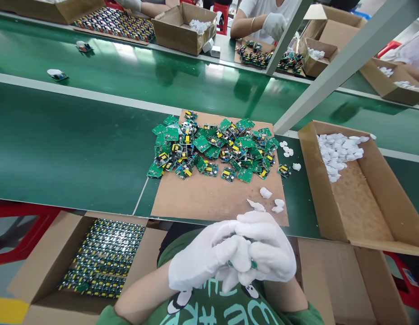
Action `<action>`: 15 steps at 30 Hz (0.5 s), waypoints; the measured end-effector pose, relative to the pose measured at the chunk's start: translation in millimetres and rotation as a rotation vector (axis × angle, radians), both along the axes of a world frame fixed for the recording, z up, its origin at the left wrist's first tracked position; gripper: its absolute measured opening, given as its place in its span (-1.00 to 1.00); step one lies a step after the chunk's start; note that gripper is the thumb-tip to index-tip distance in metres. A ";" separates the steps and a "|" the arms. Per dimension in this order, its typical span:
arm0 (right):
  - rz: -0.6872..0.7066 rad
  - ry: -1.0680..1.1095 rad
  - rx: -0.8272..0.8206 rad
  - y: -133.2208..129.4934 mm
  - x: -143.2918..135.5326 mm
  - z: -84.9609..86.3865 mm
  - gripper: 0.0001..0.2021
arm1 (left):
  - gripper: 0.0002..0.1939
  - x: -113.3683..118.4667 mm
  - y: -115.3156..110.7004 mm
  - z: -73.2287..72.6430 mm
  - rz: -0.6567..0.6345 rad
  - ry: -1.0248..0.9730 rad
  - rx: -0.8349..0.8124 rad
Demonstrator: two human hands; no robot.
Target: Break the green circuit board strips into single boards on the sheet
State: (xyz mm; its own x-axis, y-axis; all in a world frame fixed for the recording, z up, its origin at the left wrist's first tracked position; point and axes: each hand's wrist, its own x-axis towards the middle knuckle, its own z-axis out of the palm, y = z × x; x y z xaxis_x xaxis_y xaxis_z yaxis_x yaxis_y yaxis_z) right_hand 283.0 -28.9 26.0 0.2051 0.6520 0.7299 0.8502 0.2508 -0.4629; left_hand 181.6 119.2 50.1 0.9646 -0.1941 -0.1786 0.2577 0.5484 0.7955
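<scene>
At a green bench [77, 149], a worker's white-gloved left hand [209, 253] and right hand [273, 248] close in a narrow grip around a mostly hidden circuit board [253, 264], its green edge peeking out, likely cupped from both sides to steady it. Loose boards [214, 151] lie heaped on a cardboard sheet [196, 196], probably for easy reach; a carton [368, 203] of white pieces [341, 151] stands beside it.
</scene>
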 end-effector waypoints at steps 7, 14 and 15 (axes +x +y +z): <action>-0.065 -0.021 0.065 1.9 -3.3 -3.7 -0.75 | -0.50 -2.9 -2.3 -4.5 0.037 0.027 -0.039; -0.073 -0.173 -0.170 2.1 4.5 6.7 -0.57 | -0.74 6.8 4.0 12.2 -0.029 -0.041 0.073; -0.065 -0.177 -0.161 1.8 5.2 7.4 -0.57 | -0.81 7.6 4.4 13.3 -0.008 -0.048 0.100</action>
State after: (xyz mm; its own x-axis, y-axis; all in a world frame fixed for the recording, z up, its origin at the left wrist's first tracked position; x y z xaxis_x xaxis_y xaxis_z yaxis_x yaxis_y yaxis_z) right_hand 288.2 -27.1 33.4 0.1286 0.7527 0.6457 0.9337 0.1275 -0.3346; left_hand 189.2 123.6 63.4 0.9709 -0.1852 -0.1515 0.2223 0.4638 0.8576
